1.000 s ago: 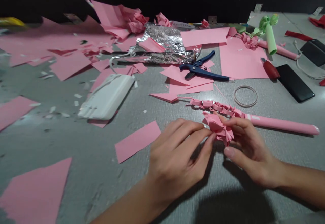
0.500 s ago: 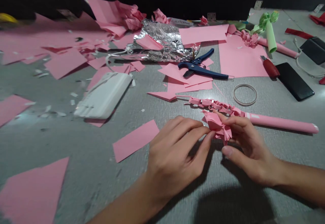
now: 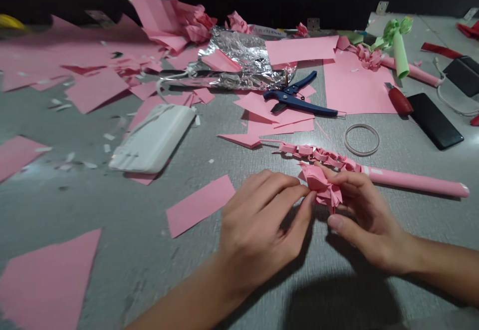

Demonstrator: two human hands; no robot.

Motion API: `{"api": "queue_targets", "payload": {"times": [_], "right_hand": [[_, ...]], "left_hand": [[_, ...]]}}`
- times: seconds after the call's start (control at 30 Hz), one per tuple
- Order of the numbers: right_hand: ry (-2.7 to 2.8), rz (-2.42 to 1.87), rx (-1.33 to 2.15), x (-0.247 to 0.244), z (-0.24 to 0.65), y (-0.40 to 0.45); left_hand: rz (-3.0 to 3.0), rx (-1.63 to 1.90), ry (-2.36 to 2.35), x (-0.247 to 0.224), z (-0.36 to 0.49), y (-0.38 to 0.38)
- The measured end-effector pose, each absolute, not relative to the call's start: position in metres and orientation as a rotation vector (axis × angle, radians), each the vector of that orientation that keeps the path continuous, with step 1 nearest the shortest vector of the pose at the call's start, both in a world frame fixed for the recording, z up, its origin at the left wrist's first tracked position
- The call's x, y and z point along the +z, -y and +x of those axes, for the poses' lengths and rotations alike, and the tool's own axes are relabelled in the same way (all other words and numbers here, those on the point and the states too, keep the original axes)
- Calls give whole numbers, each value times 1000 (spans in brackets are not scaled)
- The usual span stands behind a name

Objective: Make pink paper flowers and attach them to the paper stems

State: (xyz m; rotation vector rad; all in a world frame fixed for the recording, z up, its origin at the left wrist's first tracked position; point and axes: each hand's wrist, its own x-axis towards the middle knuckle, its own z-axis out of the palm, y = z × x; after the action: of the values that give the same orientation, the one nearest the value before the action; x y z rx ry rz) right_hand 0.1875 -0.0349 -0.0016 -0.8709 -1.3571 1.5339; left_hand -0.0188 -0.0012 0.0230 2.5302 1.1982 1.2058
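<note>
A folded pink paper flower (image 3: 321, 184) with pointed petals is between my two hands, just above the table. My left hand (image 3: 262, 215) pinches its left edge between thumb and fingertips. Around its right side curl the fingers of my right hand (image 3: 368, 220), with the thumb below the petals. Behind the flower lies a rolled pink paper tube (image 3: 419, 180), joined to a chain of folded pink paper links (image 3: 318, 154). A pink paper rectangle (image 3: 200, 205) rests on the table left of my left hand.
Blue-handled cutters (image 3: 299, 101) lie on pink sheets at the centre. A white power bank (image 3: 153, 139) sits left, a clear ring (image 3: 361, 139) right. Farther right are a red utility knife (image 3: 398, 99) and a black phone (image 3: 434, 120). Silver foil (image 3: 239, 45) and paper scraps line the back.
Almost nothing differs. Both hands keep their hold on the paper flower, and the view has shifted very slightly.
</note>
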Motion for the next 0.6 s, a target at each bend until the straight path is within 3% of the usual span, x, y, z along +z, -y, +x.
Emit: {"api": "queue_targets", "payload": {"times": [0.6], "right_hand": [[1064,-724,1693,-3,190,24]], "left_hand": [[2417,1230,-1140,21,-16,0]]}}
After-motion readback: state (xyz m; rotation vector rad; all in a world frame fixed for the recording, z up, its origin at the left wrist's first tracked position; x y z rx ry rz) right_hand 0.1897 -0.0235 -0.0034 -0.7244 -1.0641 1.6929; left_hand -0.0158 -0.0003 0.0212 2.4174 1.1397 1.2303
